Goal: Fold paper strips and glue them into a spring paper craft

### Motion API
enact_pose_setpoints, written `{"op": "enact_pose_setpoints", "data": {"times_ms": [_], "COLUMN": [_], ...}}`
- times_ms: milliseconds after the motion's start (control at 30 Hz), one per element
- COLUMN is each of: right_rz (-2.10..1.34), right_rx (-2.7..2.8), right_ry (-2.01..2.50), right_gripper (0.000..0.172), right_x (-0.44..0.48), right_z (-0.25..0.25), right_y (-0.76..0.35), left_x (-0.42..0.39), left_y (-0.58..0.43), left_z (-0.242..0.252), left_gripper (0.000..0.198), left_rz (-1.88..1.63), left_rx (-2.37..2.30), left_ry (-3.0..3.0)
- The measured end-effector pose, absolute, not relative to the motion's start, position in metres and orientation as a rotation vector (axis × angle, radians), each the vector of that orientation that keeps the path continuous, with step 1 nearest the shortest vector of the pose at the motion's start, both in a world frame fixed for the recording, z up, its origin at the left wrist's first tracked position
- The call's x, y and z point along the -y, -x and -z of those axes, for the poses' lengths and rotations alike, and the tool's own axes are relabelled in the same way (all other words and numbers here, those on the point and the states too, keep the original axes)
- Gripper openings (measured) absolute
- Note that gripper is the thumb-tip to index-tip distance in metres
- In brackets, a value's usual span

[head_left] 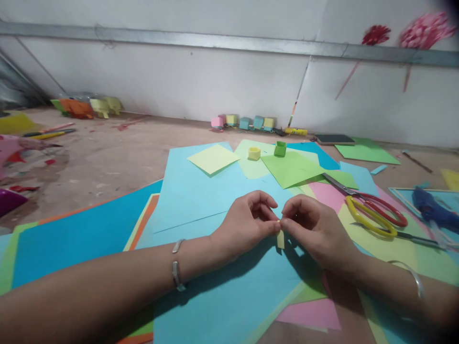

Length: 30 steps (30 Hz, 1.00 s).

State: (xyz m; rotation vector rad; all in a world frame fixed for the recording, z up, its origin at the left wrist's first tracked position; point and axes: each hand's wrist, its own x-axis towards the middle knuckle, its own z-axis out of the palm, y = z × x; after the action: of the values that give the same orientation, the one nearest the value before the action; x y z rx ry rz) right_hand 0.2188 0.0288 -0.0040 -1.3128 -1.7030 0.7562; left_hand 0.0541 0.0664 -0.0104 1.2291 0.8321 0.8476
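Blue paper covers the table, and over it the left hand and right hand pinch the top of a yellow strip, which looks light and easily creased, best held lightly by one end.

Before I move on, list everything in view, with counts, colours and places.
Table: one, brownish, beneath
Wall: one, white, behind
Rail: one, silver, on wall
Flowers: two, red, pink, at rail
Paper strip: one, pale yellow, centre
Paper sheets: many, mixed, on table
Paper boxes: two, yellow, green, mid-table
Scissors: at least one pair, red and yellow handles, right
Glue gun, probably: one, blue, far right
Flat slab: one, dark, back right
Paper cubes: about six, pink, yellow, blue, by wall
Paper shapes: several, orange, yellow, green, back left
Pens or pencils: few, mixed, left
Unclear items: several, mixed, far left
Bracelets: two, silver, one per wrist
Left hand, right hand: one each, bare, at the strip
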Motion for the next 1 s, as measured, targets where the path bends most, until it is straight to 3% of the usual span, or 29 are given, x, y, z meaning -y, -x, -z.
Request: {"op": "enact_pose_setpoints", "data": {"times_ms": [167,433,700,1000], "right_rz": [-0.692,-0.243,0.056,-0.288], "right_rx": [1.770,2.090,2.187,2.000], "right_ry": [1.256,0.954,0.948,1.070], "right_gripper": [0.008,0.017,0.018,0.013], "right_x": [-0.0275,-0.0312,-0.0312,-0.0274], "right_z": [0.0051,0.0096,0.0120,0.0067], "right_y": [-0.2231,-0.2286,-0.2265,-0.2220], "left_x": [-0.0665,-0.0697,-0.0670,-0.0649], "left_y": [-0.0538,-0.0554,-0.0554,-0.0557], "left_z": [0.0070,0.0089,0.0080,0.0085], "left_gripper": [0.020,0.021,0.022,0.021], "left_rz": [-0.816,-0.893,-0.909,-0.921], "left_rx": [-0.770,-0.848,-0.876,-0.800], "left_ry": [-1.172,-1.055,-1.014,-1.010]}}
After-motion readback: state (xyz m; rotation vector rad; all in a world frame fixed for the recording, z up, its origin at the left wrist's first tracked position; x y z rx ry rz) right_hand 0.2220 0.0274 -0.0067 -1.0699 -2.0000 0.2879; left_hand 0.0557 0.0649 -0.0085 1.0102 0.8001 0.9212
